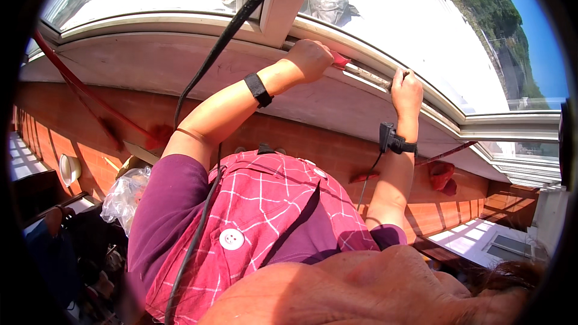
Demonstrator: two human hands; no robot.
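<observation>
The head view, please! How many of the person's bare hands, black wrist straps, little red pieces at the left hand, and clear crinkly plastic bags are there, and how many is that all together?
Bare hands: 2 (left hand, right hand)
Black wrist straps: 2
Small red piece at the left hand: 1
Clear crinkled plastic bag: 1
Total: 6

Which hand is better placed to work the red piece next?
Probably the left hand: the red piece sticks out of its grip, while the right hand is farther along the track.

Left hand (309,61) and right hand (407,91) reach forward, 2 curled fists.
</observation>
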